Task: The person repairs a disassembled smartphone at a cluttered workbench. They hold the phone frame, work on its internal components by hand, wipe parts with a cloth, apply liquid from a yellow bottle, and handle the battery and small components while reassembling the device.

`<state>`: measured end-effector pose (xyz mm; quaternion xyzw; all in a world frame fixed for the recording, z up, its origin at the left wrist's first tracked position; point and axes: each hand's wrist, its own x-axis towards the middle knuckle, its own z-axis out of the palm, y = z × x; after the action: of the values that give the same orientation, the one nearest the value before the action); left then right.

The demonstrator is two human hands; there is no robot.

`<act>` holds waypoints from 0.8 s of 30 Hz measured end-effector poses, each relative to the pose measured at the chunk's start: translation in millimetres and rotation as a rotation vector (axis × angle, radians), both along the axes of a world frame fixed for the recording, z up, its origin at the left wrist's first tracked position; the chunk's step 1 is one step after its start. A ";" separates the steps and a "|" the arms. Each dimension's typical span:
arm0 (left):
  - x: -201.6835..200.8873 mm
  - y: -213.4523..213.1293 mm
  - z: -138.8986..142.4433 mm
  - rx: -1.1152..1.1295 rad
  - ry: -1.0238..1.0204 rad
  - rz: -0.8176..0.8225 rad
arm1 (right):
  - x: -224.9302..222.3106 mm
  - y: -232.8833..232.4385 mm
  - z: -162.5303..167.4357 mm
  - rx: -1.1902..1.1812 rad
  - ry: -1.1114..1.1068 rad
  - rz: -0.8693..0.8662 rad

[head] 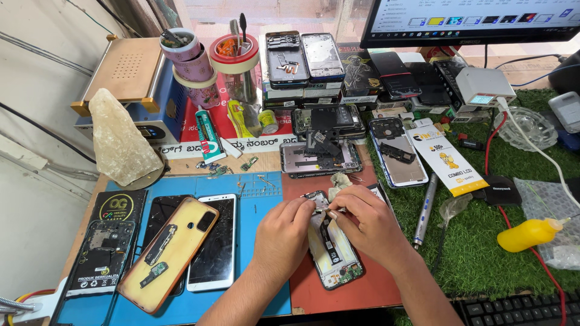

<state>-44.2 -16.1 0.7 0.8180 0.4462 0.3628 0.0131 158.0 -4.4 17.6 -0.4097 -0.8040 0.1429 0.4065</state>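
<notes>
An opened smartphone (333, 253) with its back removed lies on a red work mat (368, 284), showing a circuit board and a black flex cable. My left hand (284, 232) and my right hand (365, 217) meet over its top end. Both pinch at a small metal part (319, 202) by the upper edge. The fingertips hide the exact contact point. A crumpled grey cloth (339, 181) sits just beyond my right hand.
A blue mat (254, 199) holds a cracked white phone (212, 241), an orange back cover (169, 253) and a black boxed part (103, 253). Several dismantled phones (320, 158), a pen-shaped screwdriver (423, 211), a yellow bottle (525, 234), tape rolls (238, 60) and a keyboard (519, 309) surround me.
</notes>
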 end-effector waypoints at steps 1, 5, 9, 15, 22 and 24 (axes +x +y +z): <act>0.3 -0.2 -0.1 -0.003 0.000 0.001 | 0.1 -0.1 0.1 -0.011 0.000 -0.003; 0.5 0.0 0.1 0.000 -0.003 0.003 | -0.9 -0.1 1.2 -0.025 -0.003 -0.007; 0.7 -0.1 0.2 0.008 -0.011 -0.005 | -1.6 -0.3 2.3 -0.004 -0.020 0.001; -0.2 0.1 0.9 0.005 -0.014 -0.009 | -2.9 -0.3 2.5 -0.021 -0.014 0.005; -0.2 -0.6 0.7 -0.008 -0.015 -0.010 | -2.9 -0.6 1.5 -0.046 0.000 0.010; -0.2 0.0 0.6 -0.001 -0.012 -0.011 | -3.1 0.2 1.5 -0.022 0.000 0.022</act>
<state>-44.4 -16.1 1.4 0.8183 0.4418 0.3672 0.0183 154.9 -4.2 19.1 -0.4054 -0.8067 0.1562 0.4005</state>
